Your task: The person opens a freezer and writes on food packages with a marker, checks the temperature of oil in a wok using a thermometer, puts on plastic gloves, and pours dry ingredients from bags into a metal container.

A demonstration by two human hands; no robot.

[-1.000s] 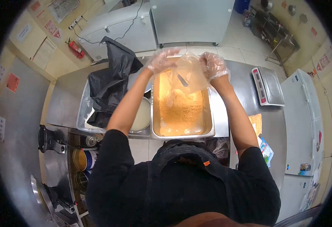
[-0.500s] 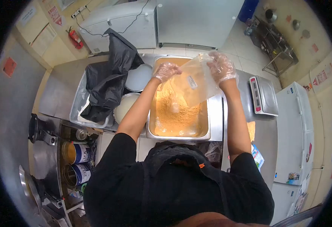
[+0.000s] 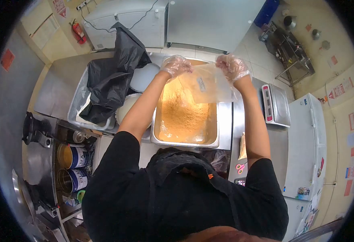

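Observation:
A clear plastic bag (image 3: 207, 91) with a small label hangs over the far right part of a deep metal tray (image 3: 155, 131). Orange-tan powder (image 3: 183, 111) lies heaped in the tray, over something paler and glossy near its front edge. My left hand (image 3: 177, 66), in a thin clear glove, pinches the bag's upper left corner. On the other side, my gloved right hand (image 3: 232, 67) is closed on the upper right corner. The bag looks almost empty and is stretched between both hands.
Left of the tray stand a translucent tub (image 3: 77, 107) draped with a black plastic bag (image 3: 112, 76) and two round pale containers, one with a lid (image 3: 143, 78). A scale (image 3: 275, 105) is at right, with scissors (image 3: 240, 167) nearer me. Open cans (image 3: 73, 156) sit on a lower shelf.
My hands have moved slightly closer together, and the bag, tilted down before, is now held more level. The powder looks more spread. Scissors have come into view beside my right arm.

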